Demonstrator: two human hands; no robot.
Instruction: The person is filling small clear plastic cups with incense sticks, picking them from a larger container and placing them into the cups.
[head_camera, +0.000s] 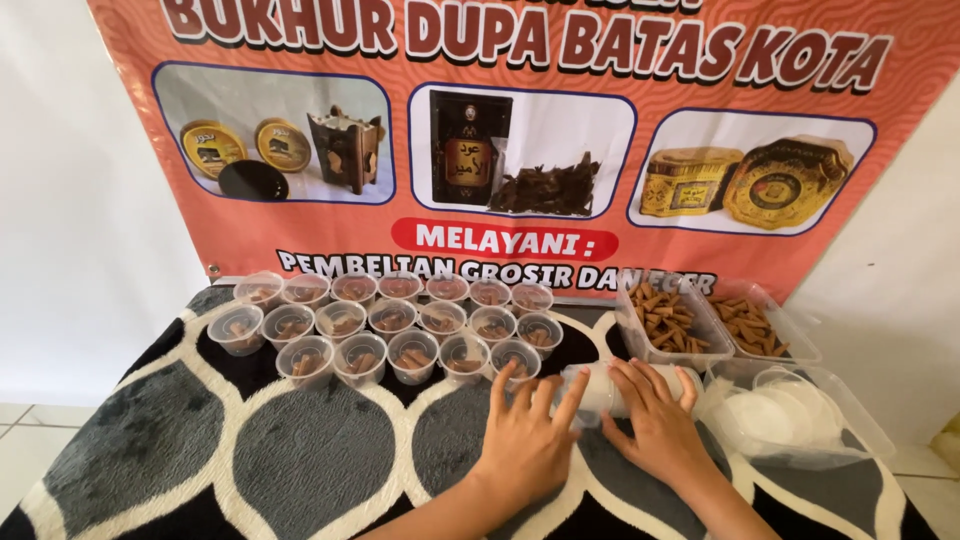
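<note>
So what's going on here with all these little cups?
A person kneels or sits at a patterned rug with both hands on a stack of clear cups lying on its side: the left hand at one end, the right hand over the middle. Behind, three rows of small clear cups each hold a few brown sticks. To the right, two clear tubs hold more sticks, and another tub holds white lids.
</note>
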